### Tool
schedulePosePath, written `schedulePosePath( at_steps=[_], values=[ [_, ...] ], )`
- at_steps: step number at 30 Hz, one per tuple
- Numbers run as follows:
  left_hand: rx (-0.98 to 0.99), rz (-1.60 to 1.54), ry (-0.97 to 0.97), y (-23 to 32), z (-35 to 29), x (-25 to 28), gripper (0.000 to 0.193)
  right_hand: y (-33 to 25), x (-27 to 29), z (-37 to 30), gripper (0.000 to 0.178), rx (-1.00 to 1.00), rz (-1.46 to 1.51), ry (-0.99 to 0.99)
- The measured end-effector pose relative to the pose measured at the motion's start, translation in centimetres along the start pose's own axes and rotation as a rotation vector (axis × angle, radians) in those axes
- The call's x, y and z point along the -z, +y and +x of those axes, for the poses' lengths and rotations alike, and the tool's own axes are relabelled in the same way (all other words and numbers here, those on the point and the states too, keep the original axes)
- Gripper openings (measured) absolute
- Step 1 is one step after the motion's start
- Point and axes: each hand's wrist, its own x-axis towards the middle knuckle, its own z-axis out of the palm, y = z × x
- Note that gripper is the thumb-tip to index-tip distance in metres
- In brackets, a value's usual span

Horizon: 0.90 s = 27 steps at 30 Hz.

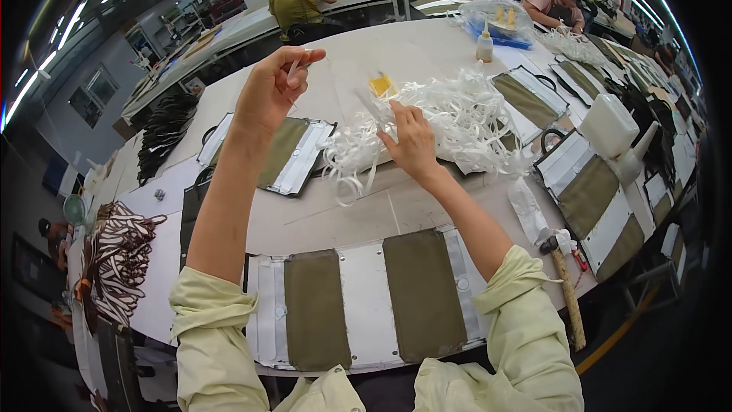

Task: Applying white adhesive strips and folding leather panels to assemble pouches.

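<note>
While a panel (pixel 368 301) lay along the near edge of the table (pixel 328 217), the left hand (pixel 276 91), raised and curled, pinched a strip (pixel 293 70). The right hand (pixel 414 137) was at the white pile (pixel 467 111); whether it gripped anything could not be told. Beyond stood a bottle (pixel 484 47); farther, people (pixel 305 4) were at other tables (pixel 232 33).

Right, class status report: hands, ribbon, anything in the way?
Left hand raised, pinching white strip. Right hand at tangled ribbon heap, hold unclear. Hammer off right, clear of both hands.
</note>
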Motion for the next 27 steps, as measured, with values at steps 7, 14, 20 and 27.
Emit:
schedulePosePath(
  at_steps=[7,14,20,27],
  values=[
    [-0.167,-0.149,-0.010,0.9,-1.7,2.8,0.014,2.2,-1.2,3.4,0.048,-0.057,-0.325,0.198],
    [-0.096,-0.550,0.141,-0.1,-2.8,9.7,0.013,2.4,-2.6,4.4,0.060,-0.090,-0.402,0.137],
    [-0.114,-0.667,0.365,-0.2,-5.3,17.8,0.011,5.0,-4.1,0.3,0.049,-0.068,-0.617,-0.002],
    [-0.245,-0.533,0.141,3.1,-8.9,16.5,0.012,6.2,-2.4,6.3,0.019,-0.058,-0.782,0.172]
  ],
)
